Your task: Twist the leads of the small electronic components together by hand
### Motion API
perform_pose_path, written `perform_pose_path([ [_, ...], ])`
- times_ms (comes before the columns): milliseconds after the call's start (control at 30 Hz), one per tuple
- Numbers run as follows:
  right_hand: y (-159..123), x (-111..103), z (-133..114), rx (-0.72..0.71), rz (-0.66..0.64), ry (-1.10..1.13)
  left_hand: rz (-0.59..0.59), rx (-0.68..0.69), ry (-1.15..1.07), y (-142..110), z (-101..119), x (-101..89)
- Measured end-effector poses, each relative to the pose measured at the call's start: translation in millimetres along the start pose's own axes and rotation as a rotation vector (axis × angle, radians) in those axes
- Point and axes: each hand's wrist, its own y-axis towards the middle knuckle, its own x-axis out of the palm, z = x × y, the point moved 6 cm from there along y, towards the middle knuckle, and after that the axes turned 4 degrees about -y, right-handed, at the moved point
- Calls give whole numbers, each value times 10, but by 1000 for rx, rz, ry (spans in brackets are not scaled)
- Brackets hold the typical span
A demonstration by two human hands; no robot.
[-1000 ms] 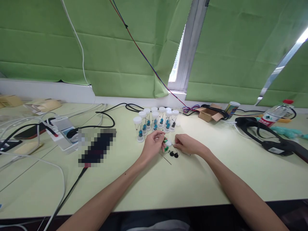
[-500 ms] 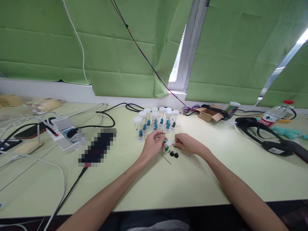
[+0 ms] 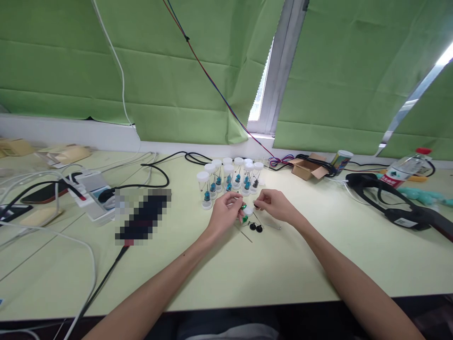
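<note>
My left hand (image 3: 226, 211) curls around a small clear vial with a green part (image 3: 243, 208) showing at its open end, held sideways just above the table. My right hand (image 3: 274, 206) is raised a little off the table beside it, thumb and forefinger pinched on a small dark piece (image 3: 256, 205) that is too small to name. Below the hands lie two small black round parts (image 3: 255, 227), a white cap (image 3: 248, 211) and thin metal pins (image 3: 245, 233). Behind the hands stands a cluster of capped clear vials (image 3: 230, 179) holding blue-green parts.
A power strip (image 3: 92, 192) with black and white cables lies at the left, beside a blurred dark object (image 3: 143, 215). At the back right are a cardboard box (image 3: 306, 167), a can (image 3: 341, 160), a plastic bottle (image 3: 405, 169) and a black headset (image 3: 396, 198). Green blinds hang behind.
My right hand has lifted off the table and moved slightly left toward the vial, with a small dark piece pinched in its fingertips. My left hand has stayed put.
</note>
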Motion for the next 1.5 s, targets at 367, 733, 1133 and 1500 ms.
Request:
perform_pose_path([
  [367, 8, 136, 22, 105, -94, 713, 9, -30, -134, -8, -18, 5],
  [733, 5, 200, 3, 122, -134, 831, -15, -38, -192, -13, -41, 17],
  [1133, 2, 205, -2, 104, -118, 744, 7, -35, -226, -29, 9, 14],
  [1500, 13, 187, -27, -8, -87, 570, 20, -24, -251, -45, 52, 3],
])
